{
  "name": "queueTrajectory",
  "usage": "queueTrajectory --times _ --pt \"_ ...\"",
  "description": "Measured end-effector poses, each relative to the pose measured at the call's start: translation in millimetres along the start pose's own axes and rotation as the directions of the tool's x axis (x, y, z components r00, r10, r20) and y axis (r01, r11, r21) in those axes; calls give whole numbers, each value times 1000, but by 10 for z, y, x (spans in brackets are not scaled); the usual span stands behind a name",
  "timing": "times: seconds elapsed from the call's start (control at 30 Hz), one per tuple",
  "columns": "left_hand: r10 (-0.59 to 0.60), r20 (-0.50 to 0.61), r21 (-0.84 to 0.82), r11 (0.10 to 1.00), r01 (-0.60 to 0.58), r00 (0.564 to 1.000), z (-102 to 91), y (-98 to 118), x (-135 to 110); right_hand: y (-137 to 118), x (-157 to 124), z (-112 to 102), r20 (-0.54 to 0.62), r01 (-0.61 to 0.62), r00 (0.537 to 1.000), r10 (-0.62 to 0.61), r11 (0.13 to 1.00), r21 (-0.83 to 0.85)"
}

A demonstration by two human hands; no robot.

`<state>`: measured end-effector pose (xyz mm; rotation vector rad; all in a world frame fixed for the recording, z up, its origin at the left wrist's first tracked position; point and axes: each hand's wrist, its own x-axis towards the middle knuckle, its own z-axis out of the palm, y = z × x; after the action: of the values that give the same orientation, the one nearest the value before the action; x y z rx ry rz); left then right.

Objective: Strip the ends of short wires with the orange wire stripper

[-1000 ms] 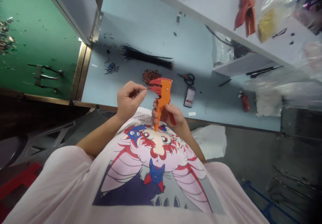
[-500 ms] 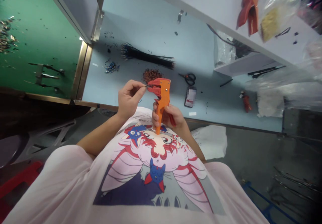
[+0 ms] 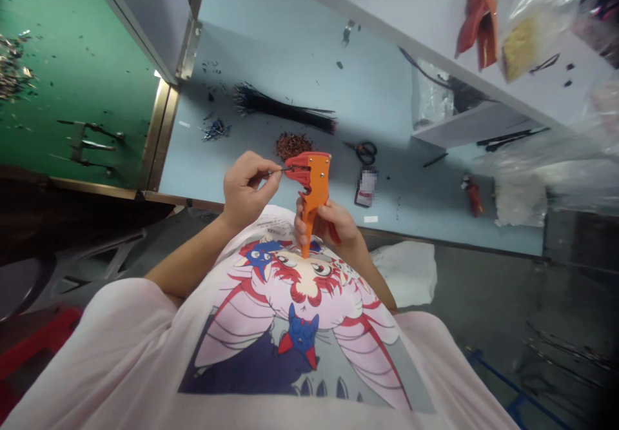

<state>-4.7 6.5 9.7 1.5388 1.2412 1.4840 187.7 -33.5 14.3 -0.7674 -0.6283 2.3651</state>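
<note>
My right hand (image 3: 333,222) is wrapped round the handles of an orange and red wire stripper (image 3: 316,182), held upright in front of my shirt. Between the thumb and fingers of my left hand (image 3: 249,185) is a thin dark wire (image 3: 286,169). The wire's far end is at the red jaws of the stripper; whether they grip it is too small to tell. Just beyond the jaws lies a heap of copper-coloured bits (image 3: 293,144). Behind that heap a bundle of black wires (image 3: 285,109) rests on the blue table.
Scissors (image 3: 365,152) and a phone (image 3: 366,186) lie right of the stripper. A small pile of blue and silver pieces (image 3: 215,129) is at left. Another red tool (image 3: 474,198) and plastic bags (image 3: 520,198) lie far right. A shelf (image 3: 387,24) overhangs the back right.
My left hand has shifted slightly left, away from the jaws, and more of the wire shows. The stripper in my right hand has moved very slightly right.
</note>
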Motion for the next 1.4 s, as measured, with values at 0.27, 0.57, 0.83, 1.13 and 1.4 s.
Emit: queueTrajectory --times 0.27,0.57,0.83,1.13,1.4 --pt "-544 197 -506 656 560 816 112 -157 -44 -30 16 39 26 -22 999 21 999 39" --pt "-324 151 -333 873 357 934 78 56 -99 -47 38 103 30 34 999 -35 999 27" --pt "-384 327 -478 721 502 863 232 43 -185 -39 46 113 76 -14 997 14 1000 -4" --pt "-389 403 -502 663 555 828 213 29 -155 -16 91 71 82 -51 995 48 998 39" --pt "-451 350 -437 697 569 821 248 -65 -140 -1 121 26 30 -71 997 69 995 66"
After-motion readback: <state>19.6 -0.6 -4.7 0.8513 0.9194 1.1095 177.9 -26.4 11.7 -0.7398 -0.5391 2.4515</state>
